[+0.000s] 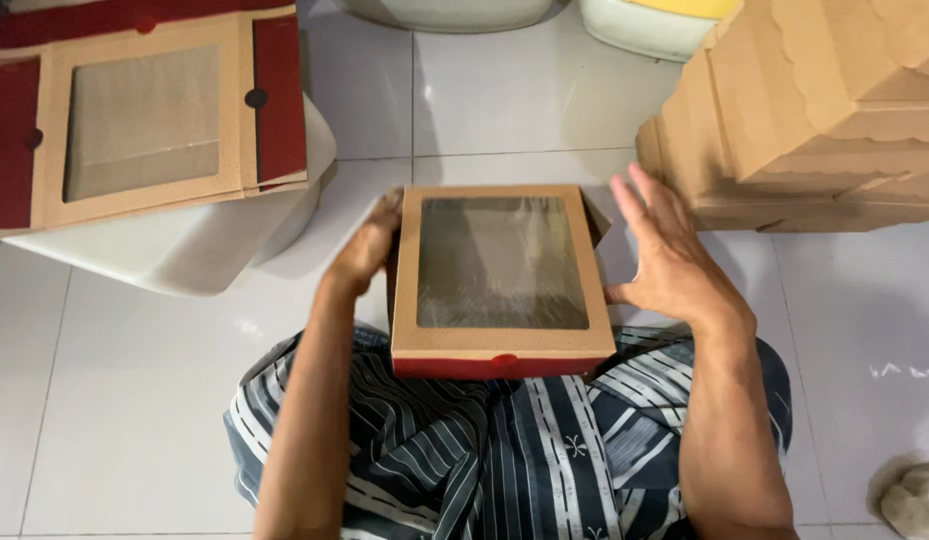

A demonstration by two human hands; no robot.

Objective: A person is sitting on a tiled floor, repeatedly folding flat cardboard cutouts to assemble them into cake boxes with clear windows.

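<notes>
Head view: your left hand (pixel 367 245) grips the left edge of the windowed cardboard box (pixel 501 282) resting on your lap, long axis running near to far. Your right hand (pixel 667 258) is spread open, just beside the right edge, thumb at the box's side.
</notes>
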